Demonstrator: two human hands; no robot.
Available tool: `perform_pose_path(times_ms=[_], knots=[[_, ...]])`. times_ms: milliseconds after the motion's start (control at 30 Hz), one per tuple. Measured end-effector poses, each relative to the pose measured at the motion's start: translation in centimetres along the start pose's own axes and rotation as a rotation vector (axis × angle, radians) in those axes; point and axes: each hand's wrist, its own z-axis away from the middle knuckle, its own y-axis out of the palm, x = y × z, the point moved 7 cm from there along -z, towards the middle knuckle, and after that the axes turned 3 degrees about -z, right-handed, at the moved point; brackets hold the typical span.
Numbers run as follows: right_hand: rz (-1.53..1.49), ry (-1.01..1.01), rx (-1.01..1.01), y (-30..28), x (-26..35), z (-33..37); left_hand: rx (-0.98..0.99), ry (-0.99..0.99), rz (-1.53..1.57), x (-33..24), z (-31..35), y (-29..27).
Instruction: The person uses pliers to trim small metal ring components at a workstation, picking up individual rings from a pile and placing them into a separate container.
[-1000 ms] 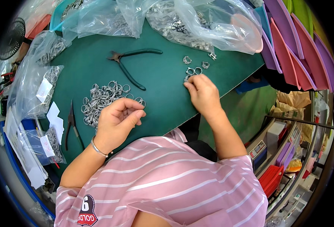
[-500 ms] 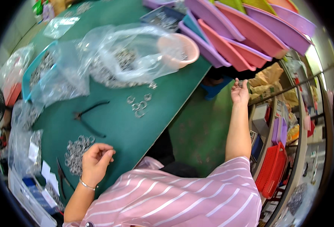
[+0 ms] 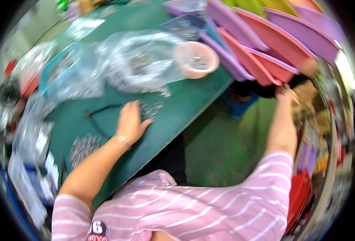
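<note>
My left hand (image 3: 131,120) lies flat on the green table (image 3: 189,102), fingers apart, touching a small cluster of metal rings (image 3: 150,110). Black pliers (image 3: 101,110) lie just left of it. A bigger pile of metal rings (image 3: 82,146) sits nearer me, beside my forearm. My right hand (image 3: 284,95) is stretched far to the right, off the table, at the lower edge of a stack of pink and purple trays (image 3: 266,48) and next to cluttered shelves. The picture is blurred, so I cannot tell whether that hand holds anything.
Clear plastic bags of metal parts (image 3: 141,68) and a pink bowl (image 3: 197,60) lie across the back of the table. More bags and paper tags (image 3: 41,144) line the left edge. Green floor (image 3: 225,144) shows below the table; red bins (image 3: 302,193) stand at right.
My left hand moved from the ring pile forward to the small cluster and spread flat. My right arm stays reached out to the right, and my view has swung further that way.
</note>
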Motion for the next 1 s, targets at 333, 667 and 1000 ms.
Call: perform_pose_path(times_ms=[333,667,1000], knots=[[0.118,0.122,-0.069,-5.7,2.5,-11.7,0.071,0.02,-0.113,-3.9,-2.6,1.7],[0.486,-0.041,-0.337,-4.1,6.1,-8.8,0.097,0.129,-0.023,-4.7,-3.0,3.2],[1.173,-0.086,-1.012,2.7,12.3,9.2,-0.007,0.171,0.014,-3.8,-1.7,2.3]])
